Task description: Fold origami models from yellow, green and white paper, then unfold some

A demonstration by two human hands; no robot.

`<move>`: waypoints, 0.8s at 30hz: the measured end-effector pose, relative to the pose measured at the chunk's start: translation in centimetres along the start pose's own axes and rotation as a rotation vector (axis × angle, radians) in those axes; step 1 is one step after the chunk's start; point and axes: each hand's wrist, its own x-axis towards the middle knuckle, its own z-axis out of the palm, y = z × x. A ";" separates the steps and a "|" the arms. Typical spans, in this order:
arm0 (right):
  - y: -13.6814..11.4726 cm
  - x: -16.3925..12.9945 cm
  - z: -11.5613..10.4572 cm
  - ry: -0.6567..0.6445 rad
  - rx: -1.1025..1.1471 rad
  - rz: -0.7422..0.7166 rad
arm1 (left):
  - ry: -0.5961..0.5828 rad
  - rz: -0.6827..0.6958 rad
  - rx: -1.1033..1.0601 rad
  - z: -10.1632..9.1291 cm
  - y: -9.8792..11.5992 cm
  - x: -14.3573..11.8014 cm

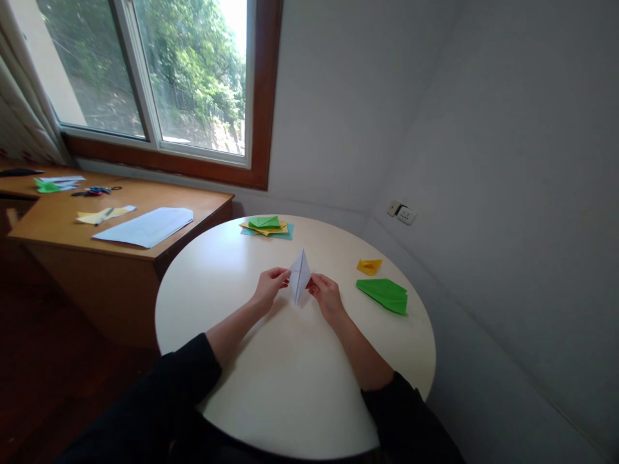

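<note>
While both hands pinch it, white folded paper (300, 276) stands between them.

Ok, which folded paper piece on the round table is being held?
The white folded paper, pinched between left hand and right hand; the green and yellow ones lie untouched.

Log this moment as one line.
left hand: pinching white folded paper | right hand: pinching same paper | round table: green folded paper, yellow piece, colored stack
</note>
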 end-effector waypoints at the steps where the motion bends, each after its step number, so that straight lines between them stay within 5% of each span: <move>1: 0.0 0.0 0.0 0.006 0.008 0.002 | -0.001 -0.016 -0.018 -0.1 -0.1 0.1; 13: -0.5 -0.4 0.1 0.005 0.032 0.017 | -0.025 -0.368 -0.341 -0.5 -0.3 0.7; 24: -0.6 -0.5 0.3 -0.043 0.034 0.030 | -0.087 -0.414 -0.389 -0.4 0.2 0.8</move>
